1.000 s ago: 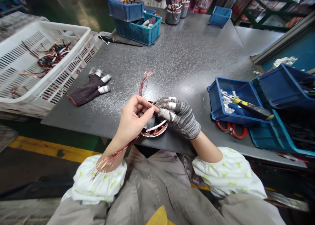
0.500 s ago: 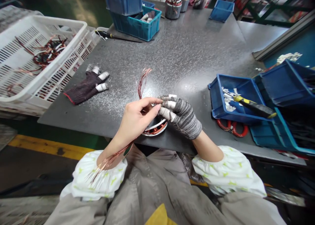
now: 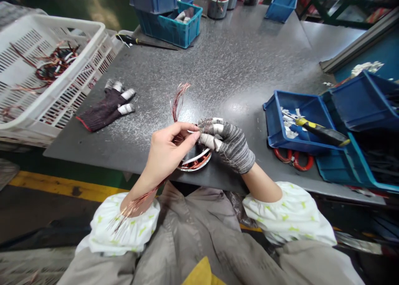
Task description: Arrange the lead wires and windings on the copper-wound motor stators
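Observation:
A round motor stator (image 3: 196,165) with copper windings and white tubing rests at the table's near edge, partly hidden under my hands. My bare left hand (image 3: 170,148) is closed in a pinch over it, thumb against forefinger. A sliver of something white shows between those fingers. My right hand (image 3: 232,146), in a grey knit glove with taped fingertips, is closed with its fingertips meeting the left ones. What it pinches is too small to make out. One bundle of copper wires (image 3: 178,102) stands up behind my left hand; another bundle (image 3: 134,208) lies across my left wrist and sleeve.
At left are a white crate (image 3: 93,65) of wound coils and a dark glove (image 3: 106,108). A file (image 3: 156,45) and stacked bins (image 3: 170,29) lie farther back. On the right, a blue bin (image 3: 272,123) carries a yellow-black tool (image 3: 324,133), beside red-handled scissors (image 3: 302,162).
My left hand has shifted slightly left, and more of the white tubing shows below its fingers. The pinch stays closed. My right hand has barely moved.

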Tool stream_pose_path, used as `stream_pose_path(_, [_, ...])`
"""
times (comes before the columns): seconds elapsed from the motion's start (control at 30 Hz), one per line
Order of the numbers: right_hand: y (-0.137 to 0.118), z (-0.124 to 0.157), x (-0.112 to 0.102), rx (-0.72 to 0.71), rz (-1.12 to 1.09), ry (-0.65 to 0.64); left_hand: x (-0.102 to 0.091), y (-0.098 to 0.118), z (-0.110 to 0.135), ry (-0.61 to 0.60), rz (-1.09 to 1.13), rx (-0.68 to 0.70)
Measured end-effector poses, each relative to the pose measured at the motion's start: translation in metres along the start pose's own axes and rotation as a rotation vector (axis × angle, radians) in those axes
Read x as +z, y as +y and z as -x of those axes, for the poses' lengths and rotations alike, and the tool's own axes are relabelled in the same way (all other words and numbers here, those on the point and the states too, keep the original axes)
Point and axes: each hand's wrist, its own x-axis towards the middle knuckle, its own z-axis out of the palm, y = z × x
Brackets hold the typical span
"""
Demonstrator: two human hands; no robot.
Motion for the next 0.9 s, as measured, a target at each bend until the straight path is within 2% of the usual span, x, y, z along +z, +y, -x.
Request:
stream_pose_path(0.3, [0.0017, 0.0001, 0.0002, 0.019, -0.044, -0.012, -0.0006, 0.0002, 0.0017, -0.001, 0.018, -0.001])
stream_pose_path(0.6, [0.0002, 0.0013, 0.0007, 0.173, -0.138, 0.009, -0.0015, 0.0007, 0.0029, 0.003, 0.017, -0.033])
stream_pose_path(0.9, [0.0021, 0.0003, -0.0007, 0.132, -0.119, -0.003, -0.002, -0.0008, 0.0004, -0.002, -0.006, -0.027])
